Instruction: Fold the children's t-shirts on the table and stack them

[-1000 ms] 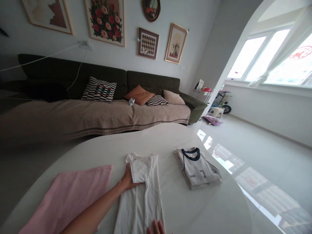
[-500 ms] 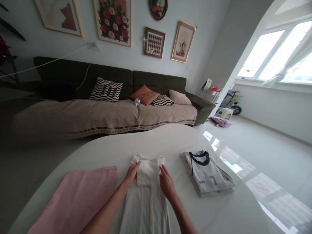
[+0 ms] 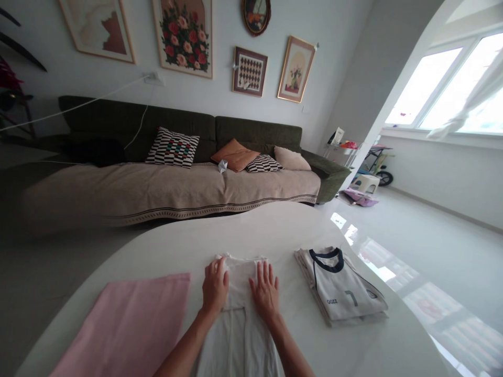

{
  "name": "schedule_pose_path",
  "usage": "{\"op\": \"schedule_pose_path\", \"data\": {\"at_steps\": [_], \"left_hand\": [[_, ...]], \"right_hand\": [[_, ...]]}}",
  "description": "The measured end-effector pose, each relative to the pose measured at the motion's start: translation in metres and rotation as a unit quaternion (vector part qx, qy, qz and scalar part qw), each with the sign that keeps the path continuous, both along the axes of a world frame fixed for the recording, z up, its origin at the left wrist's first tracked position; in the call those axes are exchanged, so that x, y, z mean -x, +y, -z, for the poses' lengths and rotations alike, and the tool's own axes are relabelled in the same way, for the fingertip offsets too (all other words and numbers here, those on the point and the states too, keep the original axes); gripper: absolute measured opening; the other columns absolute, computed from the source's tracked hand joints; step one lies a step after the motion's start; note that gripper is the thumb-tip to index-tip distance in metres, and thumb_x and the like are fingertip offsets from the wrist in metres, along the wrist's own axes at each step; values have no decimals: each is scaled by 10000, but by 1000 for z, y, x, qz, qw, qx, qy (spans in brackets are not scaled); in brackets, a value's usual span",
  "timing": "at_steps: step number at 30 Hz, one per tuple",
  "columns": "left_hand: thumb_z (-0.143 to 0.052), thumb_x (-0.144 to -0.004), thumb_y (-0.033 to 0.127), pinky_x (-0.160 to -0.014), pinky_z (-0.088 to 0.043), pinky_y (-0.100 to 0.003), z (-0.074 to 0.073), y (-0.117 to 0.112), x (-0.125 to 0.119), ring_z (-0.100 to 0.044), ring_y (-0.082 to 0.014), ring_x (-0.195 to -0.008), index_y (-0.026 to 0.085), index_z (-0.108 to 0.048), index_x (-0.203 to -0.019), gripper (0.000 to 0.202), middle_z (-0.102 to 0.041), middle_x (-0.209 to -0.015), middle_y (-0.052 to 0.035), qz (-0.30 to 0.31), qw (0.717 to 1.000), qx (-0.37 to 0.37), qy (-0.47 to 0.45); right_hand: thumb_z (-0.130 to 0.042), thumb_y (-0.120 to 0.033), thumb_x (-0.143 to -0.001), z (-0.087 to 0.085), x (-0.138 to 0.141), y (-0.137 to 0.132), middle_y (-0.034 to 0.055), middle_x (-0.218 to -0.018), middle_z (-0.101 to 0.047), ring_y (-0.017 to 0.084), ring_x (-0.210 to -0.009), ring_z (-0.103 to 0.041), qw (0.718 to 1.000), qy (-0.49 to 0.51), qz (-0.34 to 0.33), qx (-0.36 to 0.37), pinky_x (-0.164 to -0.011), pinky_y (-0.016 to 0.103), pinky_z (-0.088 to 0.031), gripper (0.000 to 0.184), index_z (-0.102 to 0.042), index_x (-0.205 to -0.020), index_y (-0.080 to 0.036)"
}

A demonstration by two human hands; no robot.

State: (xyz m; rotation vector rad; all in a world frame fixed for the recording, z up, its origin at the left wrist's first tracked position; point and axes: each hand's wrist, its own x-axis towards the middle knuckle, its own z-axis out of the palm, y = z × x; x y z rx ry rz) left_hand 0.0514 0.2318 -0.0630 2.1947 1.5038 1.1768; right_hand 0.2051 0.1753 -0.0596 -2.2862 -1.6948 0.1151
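Partly beneath left grip (image 3: pixel 215 289) and right grip (image 3: pixel 266 294), white garment (image 3: pixel 238 320).

dark green sofa (image 3: pixel 259 132) with tan throw (image 3: pixel 271 187), well beyond left hand (image 3: pixel 215 287) and right hand (image 3: pixel 266 293) | black-and-white cushion (image 3: pixel 173 147), beyond and left of left hand | pale cushion (image 3: pixel 291 158), beyond and right of right hand | rose picture (image 3: pixel 184 39), high beyond left hand | white stool (image 3: pixel 366 182), window (image 3: pixel 422 86), far right of right hand

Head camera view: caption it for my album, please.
Left hand and right hand on a white garment, between pink cloth and a folded number 7 jersey.
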Motion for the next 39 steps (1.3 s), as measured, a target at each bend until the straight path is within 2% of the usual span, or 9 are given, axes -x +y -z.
{"op": "schedule_pose_path", "data": {"at_steps": [3,5,12,19,22,25,28,33,39], "left_hand": [[-359,-859,239,-992,-356,-411,0,-11,-4,-384,-217,-1213,205,-453,-1245,399,-468,-1279,-85,123,985,-20,121],[-385,-858,343,-991,-330,-472,5,-15,-4,-315,-268,-1259,211,-434,-1274,439,-402,-1350,-97,156,970,4,185],[-322,-879,446,-1016,-229,-517,15,-18,-2,-192,-286,-1314,266,-268,-1361,517,-253,-1435,-95,133,963,31,234],[-353,-866,434,-1029,-228,-484,18,-19,-4,-177,-262,-1322,211,-211,-1382,580,-237,-1439,-111,107,969,31,218],[-384,-852,391,-1039,-220,-477,18,-19,-4,-174,-252,-1324,207,-177,-1390,606,-256,-1434,-100,102,972,36,210],[-395,-843,373,-1045,-216,-479,19,-19,-5,-174,-251,-1325,207,-168,-1393,618,-267,-1430,-96,101,974,41,198],[-389,-848,389,-1044,-220,-485,20,-19,-5,-173,-256,-1325,201,-163,-1395,621,-267,-1429,-102,104,976,39,185],[-378,-853,438,-1033,-234,-499,23,-19,-3,-177,-274,-1322,202,-129,-1400,646,-215,-1446,-110,107,979,24,169],[-376,-848,464,-1036,-246,-482,20,-18,-2,-165,-298,-1322,177,-173,-1395,650,-177,-1454,-120,106,980,20,167]], "right_hand": [[-218,-394,-893,-6,2,5,71,-1452,-161,191,-1344,-99,997,18,-72,-16,-1067,431,-172,537,-210,-1371,-150],[-244,-357,-887,-5,1,7,79,-1446,-192,196,-1340,-130,996,42,-82,-6,-1063,443,-173,519,-241,-1363,-151],[-205,-192,-869,-14,-21,25,97,-1382,-356,179,-1309,-225,995,71,-69,3,-1020,401,-240,466,-319,-1318,-141],[-527,-380,-769,-51,-41,68,35,-964,-644,177,-954,-549,982,63,-160,78,-885,369,-343,263,-579,-967,-214],[-634,-379,-687,-61,-46,83,19,-888,-658,166,-856,-578,965,54,-217,139,-836,365,-381,268,-619,-887,-202],[-677,-348,-651,-65,-44,92,28,-951,-650,181,-945,-558,945,42,-270,180,-879,387,-373,294,-634,-892,-184],[-693,-295,-640,-65,-40,98,24,-1000,-648,165,-941,-570,926,42,-303,223,-844,311,-410,330,-632,-952,-206],[-659,-329,-707,-63,-43,103,40,-1009,-625,164,-911,-576,898,28,-324,296,-832,356,-448,333,-596,-985,-156],[-584,-381,-777,-69,-46,105,2,-841,-621,139,-785,-588,882,15,-318,347,-733,332,-490,261,-599,-848,-130]]}}
